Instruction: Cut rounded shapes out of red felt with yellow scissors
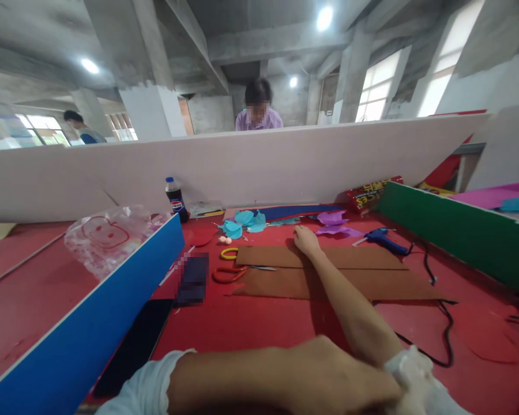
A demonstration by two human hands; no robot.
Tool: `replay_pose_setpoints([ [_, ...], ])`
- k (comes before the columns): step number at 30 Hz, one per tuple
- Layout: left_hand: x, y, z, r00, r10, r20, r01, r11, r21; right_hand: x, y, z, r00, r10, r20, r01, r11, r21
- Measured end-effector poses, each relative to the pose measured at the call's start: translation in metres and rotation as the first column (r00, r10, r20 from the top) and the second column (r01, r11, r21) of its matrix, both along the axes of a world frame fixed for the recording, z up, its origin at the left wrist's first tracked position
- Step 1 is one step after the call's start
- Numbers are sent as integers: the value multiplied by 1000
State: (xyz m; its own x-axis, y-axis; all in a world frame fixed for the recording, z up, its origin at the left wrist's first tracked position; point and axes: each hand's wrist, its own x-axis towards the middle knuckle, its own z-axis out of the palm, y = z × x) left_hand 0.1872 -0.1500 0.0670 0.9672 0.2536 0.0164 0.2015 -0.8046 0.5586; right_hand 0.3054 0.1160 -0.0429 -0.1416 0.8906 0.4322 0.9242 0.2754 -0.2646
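Brown strips (358, 259), two of them, lay one behind the other around the middle of the red desk (259, 328), long sides running roughly along its far edge. So, the right arm: it came in from the near right corner, stretched out long and slanting across both strips, forearm bare past a bunched white cuff (409, 369). The right hand (307, 240) sat back-up over the far side of the rear strip, knuckles bent. Fingers looked curled in, but their tips were turned away, so I couldn't tell if they were pinching anything.

The left arm crossed low along the near edge, pale sleeve (149, 383) pushed up to the forearm, and the left hand (333, 372) reached over to the other arm's cuff. Pretty blurry there, so I couldn't say whether its fingers were closed on the fabric.

Red-handled scissors (229, 275) lay with their blades over the strips' left end, and a yellow handle (229, 253) poked out just behind. Further toward the far edge were purple petals (335, 219) just beside the right hand, with turquoise ones (243, 222) further left and a blue glue gun (387, 239) toward the green board (450, 230) on the right side.
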Motion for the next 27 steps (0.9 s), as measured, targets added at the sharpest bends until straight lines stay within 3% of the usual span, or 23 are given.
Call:
replay_pose_setpoints([
  [2, -13, 21, -5, 974, 226, 26, -228, 966, 126, -1, 3, 7, 1000, 18, -16, -18, 1000, 2],
  [4, -37, 49, -12, 892, 449, 45, -442, 849, 289, -3, 3, 13, 990, 132, -40, -134, 990, -51],
  [6, -69, 79, -20, 788, 614, -44, -540, 724, 430, -5, -1, 15, 970, 240, -29, -242, 965, -106],
  [8, -104, 102, -28, 617, 776, -127, -603, 571, 557, -5, -11, 11, 945, 328, 1, -325, 934, -150],
  [9, -121, 110, -31, 537, 823, -185, -611, 530, 588, -5, -17, 8, 914, 403, 51, -388, 904, -181],
  [11, -148, 119, -37, 433, 840, -326, -599, 539, 593, -5, -27, 1, 884, 448, 138, -412, 883, -225],
  [12, -158, 120, -40, 418, 840, -347, -594, 542, 595, -5, -30, -2, 883, 439, 168, -399, 889, -223],
  [16, -172, 120, -50, 446, 836, -319, -579, 541, 610, -10, -30, -5, 924, 331, 193, -297, 937, -184],
  [21, -174, 127, -55, 454, 864, -219, -635, 486, 600, -16, -21, 4, 931, 340, 134, -319, 935, -155],
  [27, -181, 139, -49, 509, 791, -339, -615, 610, 500, -10, -26, 14, 945, 315, 83, -307, 947, -97],
])
